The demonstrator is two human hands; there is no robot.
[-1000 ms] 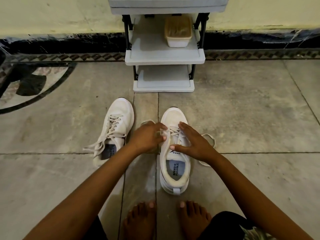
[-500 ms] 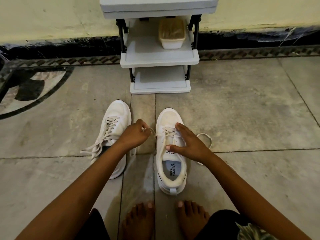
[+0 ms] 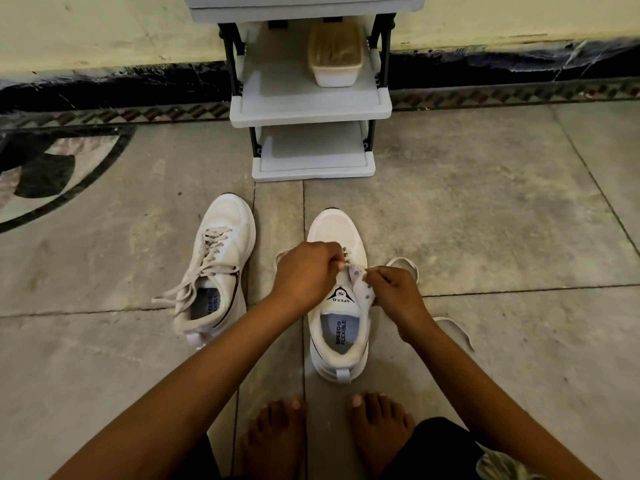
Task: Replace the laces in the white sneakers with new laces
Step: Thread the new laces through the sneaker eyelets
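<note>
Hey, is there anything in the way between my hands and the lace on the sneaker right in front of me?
Nothing visible. The left hand and right hand both pinch the lace over the eyelets of the sneaker. Its slack lies on the floor to the right, out of the way.

The left hand (image 3: 304, 271), drawn out to the left of the sneaker (image 3: 337, 230) half a second ago with the lace (image 3: 401, 259) stretched from its pinch, has come back over the shoe's front eyelets. Its fingers are curled and pinch the lace there. The right hand (image 3: 394, 289) no longer lies flat across the shoe. Its fingers now pinch the right eyelet flap (image 3: 362, 284) and turn it up. The tongue (image 3: 341, 294) with its black logo, mostly covered before, now shows between the hands.
</note>
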